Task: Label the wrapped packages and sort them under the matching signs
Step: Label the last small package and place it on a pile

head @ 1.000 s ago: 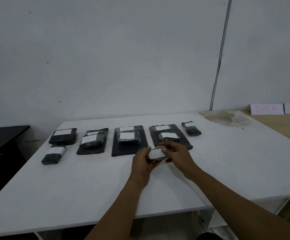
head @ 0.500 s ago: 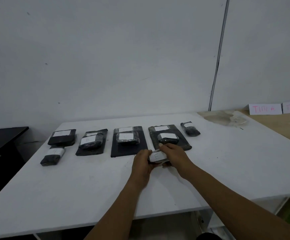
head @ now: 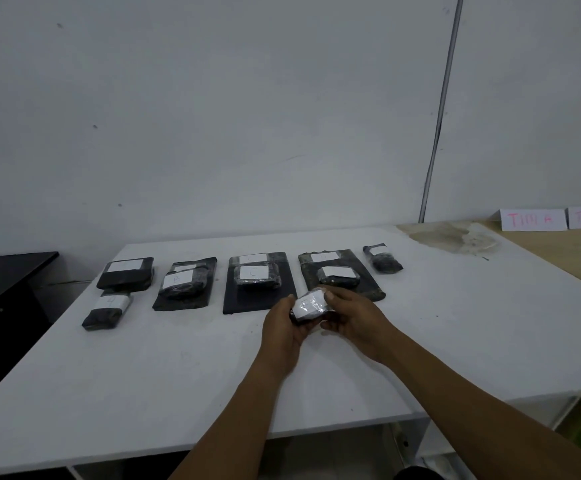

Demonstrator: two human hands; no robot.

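Package (head: 309,307) wrapped in clear film, white label up, held in both my hands just above the white table (head: 143,382).

My left hand (head: 282,329) curls round its left end with the thumb up at the top corner, and my right hand (head: 353,318) grips the right end, index finger laid over the upper edge; the mark on the label is too blurred for me to read. Beyond it a row of labelled packages lies across the table: a dark flat one (head: 126,273) at far left with a small one (head: 106,311) just in front, then three dark slabs each bearing a smaller package (head: 179,285) (head: 256,277) (head: 337,275), and a lone small package (head: 382,258) at the right end. Two white signs (head: 533,220) with pink lettering stand against the wall on the wooden table (head: 566,251) at far right, well apart from my hands.
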